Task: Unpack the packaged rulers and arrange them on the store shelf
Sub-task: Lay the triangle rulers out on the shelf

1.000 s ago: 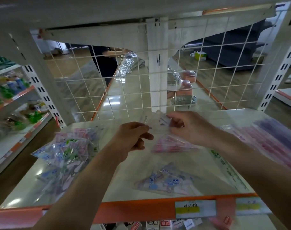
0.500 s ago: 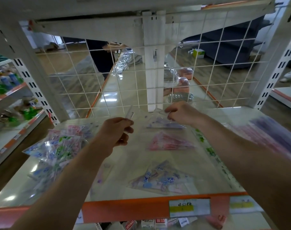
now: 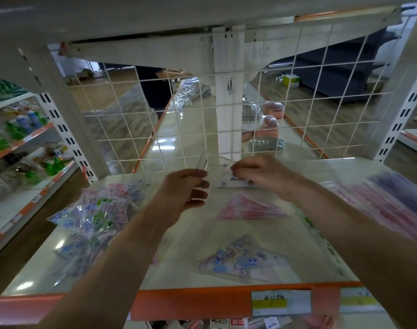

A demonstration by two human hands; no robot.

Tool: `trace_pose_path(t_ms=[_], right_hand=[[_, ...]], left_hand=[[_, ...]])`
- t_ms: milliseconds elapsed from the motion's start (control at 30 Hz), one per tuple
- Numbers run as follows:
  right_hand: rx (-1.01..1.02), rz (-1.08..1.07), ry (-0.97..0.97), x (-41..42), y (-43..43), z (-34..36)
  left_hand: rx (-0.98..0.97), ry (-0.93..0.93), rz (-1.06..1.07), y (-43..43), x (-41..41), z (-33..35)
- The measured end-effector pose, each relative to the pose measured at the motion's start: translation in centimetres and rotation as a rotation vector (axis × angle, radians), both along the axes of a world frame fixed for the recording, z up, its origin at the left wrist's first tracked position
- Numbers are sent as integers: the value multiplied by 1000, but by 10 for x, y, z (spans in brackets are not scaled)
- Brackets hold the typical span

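Both hands have pushed farther back, now mid-frame. Left hand (image 3: 181,193) pinches one clear ruler (image 3: 202,162); right hand (image 3: 257,173) grips one packet (image 3: 229,180). Two more packets (image 3: 250,207) lie on the shelf (image 3: 309,176) below.

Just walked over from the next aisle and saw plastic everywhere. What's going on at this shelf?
A person is unpacking stationery at a white store shelf. The left hand pinches a clear plastic wrapper, while the right hand holds a small packaged ruler set near the back of the shelf. A pink set and a blue one already lie in the middle, with a heap of packets on the left.
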State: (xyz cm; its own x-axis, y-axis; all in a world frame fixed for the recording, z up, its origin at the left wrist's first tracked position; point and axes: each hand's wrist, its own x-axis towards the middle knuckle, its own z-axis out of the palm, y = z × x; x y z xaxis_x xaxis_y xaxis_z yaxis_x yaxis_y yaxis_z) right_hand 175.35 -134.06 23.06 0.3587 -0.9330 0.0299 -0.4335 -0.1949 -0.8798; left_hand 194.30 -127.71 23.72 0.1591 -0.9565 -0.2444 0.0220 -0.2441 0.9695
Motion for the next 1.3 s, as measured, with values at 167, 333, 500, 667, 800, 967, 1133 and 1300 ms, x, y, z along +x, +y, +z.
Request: trace_pose_path(t_ms=[167,333,500,667,800,967,1133,1300], right_hand=[[379,1,-480,14,24,2],[96,-197,-486,10,18,2],[-727,-235,139,5,21,-5],[-943,-101,328,3,26,-13],[-824,-139,321,-18,27,-12],[-780,-142,405,-29,31,-7],[-777,-134,573,-28,29,0],[-585,-186,605,-23,12,-2]], left_hand=[[1,44,-63,-3,-16,7],[-55,-204,42,-10,-18,5],[-13,139,-63,-5,-21,7],[-76,212,-125,-1,-26,7],[-65,221,-65,-1,-15,5],[-46,163,-78,-3,-15,3],[-30,51,-61,-9,-18,4],[-12,-169,-25,-28,-18,4]])
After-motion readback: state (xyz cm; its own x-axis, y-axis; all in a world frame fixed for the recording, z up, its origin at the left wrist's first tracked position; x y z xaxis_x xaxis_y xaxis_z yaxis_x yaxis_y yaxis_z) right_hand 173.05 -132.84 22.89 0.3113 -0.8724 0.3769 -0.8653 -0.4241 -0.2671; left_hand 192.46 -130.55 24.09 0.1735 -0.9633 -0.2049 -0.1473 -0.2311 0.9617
